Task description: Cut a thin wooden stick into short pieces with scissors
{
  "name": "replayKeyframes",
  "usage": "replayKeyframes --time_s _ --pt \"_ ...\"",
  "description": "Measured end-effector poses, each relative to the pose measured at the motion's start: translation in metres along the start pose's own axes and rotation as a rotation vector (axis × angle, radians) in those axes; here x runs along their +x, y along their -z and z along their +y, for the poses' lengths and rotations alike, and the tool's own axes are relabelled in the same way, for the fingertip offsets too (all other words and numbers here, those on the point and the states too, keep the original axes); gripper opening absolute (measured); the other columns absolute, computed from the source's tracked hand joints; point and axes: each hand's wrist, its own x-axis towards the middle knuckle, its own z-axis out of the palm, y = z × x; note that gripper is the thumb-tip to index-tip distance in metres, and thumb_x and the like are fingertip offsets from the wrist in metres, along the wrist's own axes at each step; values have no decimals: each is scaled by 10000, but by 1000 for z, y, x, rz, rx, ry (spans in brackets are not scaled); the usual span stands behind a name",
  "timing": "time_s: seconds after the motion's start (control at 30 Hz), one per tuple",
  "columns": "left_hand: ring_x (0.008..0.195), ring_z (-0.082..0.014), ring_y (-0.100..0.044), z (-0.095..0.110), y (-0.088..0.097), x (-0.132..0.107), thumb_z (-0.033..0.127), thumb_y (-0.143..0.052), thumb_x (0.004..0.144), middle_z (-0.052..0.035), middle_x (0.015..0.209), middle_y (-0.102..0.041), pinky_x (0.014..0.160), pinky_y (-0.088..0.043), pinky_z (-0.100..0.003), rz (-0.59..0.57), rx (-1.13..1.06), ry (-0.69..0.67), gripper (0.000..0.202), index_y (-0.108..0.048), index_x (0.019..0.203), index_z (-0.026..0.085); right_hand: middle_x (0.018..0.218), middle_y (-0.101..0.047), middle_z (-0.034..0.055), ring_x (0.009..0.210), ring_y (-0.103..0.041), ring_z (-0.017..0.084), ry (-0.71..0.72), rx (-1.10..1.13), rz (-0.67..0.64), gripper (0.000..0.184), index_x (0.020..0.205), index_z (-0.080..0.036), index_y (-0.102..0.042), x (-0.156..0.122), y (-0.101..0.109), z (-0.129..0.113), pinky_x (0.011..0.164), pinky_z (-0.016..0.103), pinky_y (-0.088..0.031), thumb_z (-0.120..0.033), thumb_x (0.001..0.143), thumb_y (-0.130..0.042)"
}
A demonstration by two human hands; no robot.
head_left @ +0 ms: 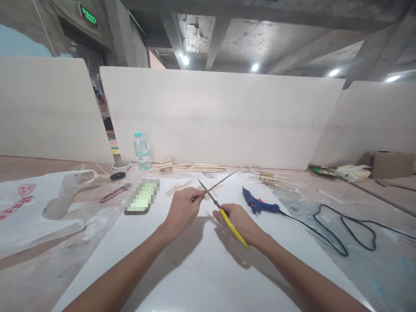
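Note:
My left hand point(183, 203) pinches a thin wooden stick point(225, 177) that slants up to the right above a white board point(182, 268). My right hand point(240, 223) is closed round the yellow handles of a pair of scissors point(224, 214). The scissor blades point up-left and cross the stick close to my left fingers. Small ladder-like stick pieces point(177, 187) lie on the board just beyond my hands.
A blue glue gun point(258, 203) lies right of my hands, its black cord point(344, 234) looping over the floor. A blurred phone-like object point(142, 197), a plastic bag point(42, 203), a water bottle point(141, 151), tape rolls and stick assemblies point(195, 167) sit along white partition panels.

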Motion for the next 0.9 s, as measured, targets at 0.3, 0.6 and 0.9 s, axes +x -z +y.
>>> replayKeyframes --time_s 0.3,0.6,0.9 --pt "731 -181 -649 -3 7 0 293 -578 770 -33 888 -730 692 -497 -277 -90 -74 215 210 -737 882 214 507 -391 -41 487 -321 97 64 -107 63 161 558 -195 -360 10 -3 17 466 235 -213 -193 692 -448" --pt "752 -171 -646 -14 12 -3 253 -610 735 -20 849 -726 696 -493 -258 -167 -123 231 147 -737 789 203 566 -416 -46 517 -316 105 118 -187 99 299 626 -209 -323 4 -7 13 489 235 -209 -384 744 -536" --pt "721 -145 -627 -5 9 -11 146 -556 772 -19 767 -701 677 -471 -247 -101 -14 -67 201 -745 753 213 624 -483 -4 541 -390 130 126 -281 119 381 640 -210 -354 -8 -4 -2 509 245 -259 -533 759 -518"
